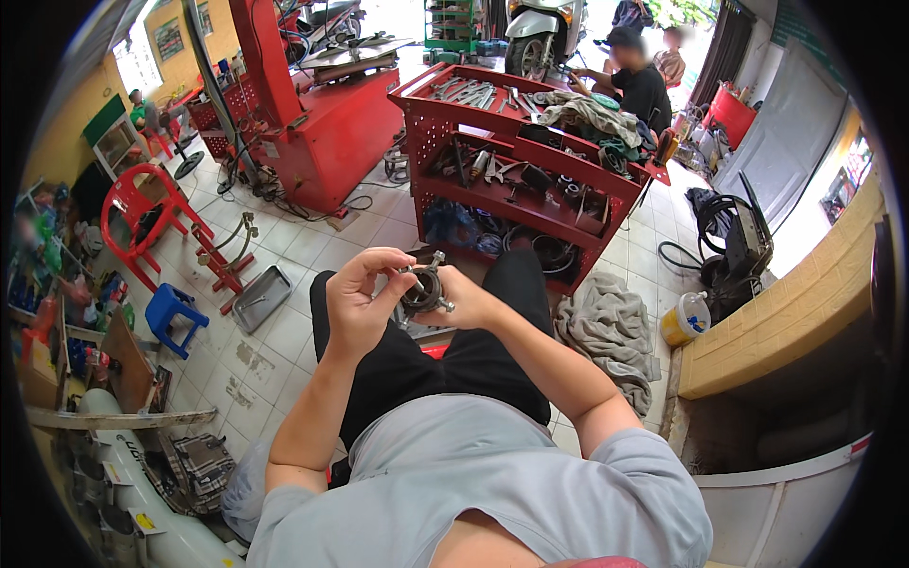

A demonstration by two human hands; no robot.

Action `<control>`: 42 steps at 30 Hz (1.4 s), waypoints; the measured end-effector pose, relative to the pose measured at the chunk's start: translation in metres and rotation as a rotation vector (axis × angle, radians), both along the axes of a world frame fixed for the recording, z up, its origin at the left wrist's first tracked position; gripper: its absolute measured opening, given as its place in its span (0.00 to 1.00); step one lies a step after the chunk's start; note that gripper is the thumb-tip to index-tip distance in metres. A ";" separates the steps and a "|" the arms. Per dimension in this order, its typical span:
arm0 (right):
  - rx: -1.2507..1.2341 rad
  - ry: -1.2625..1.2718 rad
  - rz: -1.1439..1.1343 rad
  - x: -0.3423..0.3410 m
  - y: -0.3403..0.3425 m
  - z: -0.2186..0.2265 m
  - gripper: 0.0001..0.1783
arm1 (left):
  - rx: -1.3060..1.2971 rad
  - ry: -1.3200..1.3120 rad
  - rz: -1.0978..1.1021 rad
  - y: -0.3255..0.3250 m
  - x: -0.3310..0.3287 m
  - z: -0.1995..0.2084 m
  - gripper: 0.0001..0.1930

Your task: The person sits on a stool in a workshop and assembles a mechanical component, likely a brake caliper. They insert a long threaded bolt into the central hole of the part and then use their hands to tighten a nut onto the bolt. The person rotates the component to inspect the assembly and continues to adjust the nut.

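In front of my lap, my right hand point(462, 297) grips a round dark metal part point(432, 288) with a hollow middle and bright bolt-like ends sticking out at its edge. My left hand point(367, 293) is on the part's left side. Its thumb and forefinger pinch a small silver metal pin point(414, 277) at the opening of the part. Fingers partly cover both pieces, so whether the pin sits inside the part cannot be made out. Below my hands, between my knees, some metal pieces lie on a tray-like surface, mostly hidden.
Ahead stands a red tool trolley point(530, 142) loaded with wrenches, tools and rags. A metal tray point(262, 298), a blue stool point(175, 319) and a red chair point(142, 222) are at left. Grey cloth point(611, 336) and a bucket point(686, 319) lie at right. A person point(644, 90) crouches beyond the trolley.
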State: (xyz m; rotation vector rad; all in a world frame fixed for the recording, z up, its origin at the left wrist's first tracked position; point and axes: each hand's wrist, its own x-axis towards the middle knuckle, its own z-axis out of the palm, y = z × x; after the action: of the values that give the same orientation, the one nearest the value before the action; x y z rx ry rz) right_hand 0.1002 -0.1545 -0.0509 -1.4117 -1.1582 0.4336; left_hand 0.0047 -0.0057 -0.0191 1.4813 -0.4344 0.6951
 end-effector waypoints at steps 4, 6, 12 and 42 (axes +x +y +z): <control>-0.033 0.124 0.040 -0.013 0.000 -0.008 0.20 | -0.098 0.050 -0.072 -0.004 -0.002 0.003 0.10; -0.036 0.173 0.020 -0.023 -0.004 -0.007 0.21 | -0.126 0.078 -0.102 -0.007 -0.005 0.006 0.09; 0.002 -0.218 -0.107 -0.036 -0.023 -0.016 0.28 | -0.143 0.071 -0.156 -0.015 -0.013 0.011 0.09; -0.054 -0.005 0.023 -0.040 -0.043 -0.025 0.22 | -0.126 0.157 -0.298 -0.021 -0.016 0.009 0.08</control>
State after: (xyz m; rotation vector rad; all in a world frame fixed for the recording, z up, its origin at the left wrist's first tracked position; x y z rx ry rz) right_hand 0.0606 -0.1974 -0.0756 -1.4484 -1.1752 0.4807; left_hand -0.0114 -0.0266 -0.0102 1.3064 -0.4698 0.3610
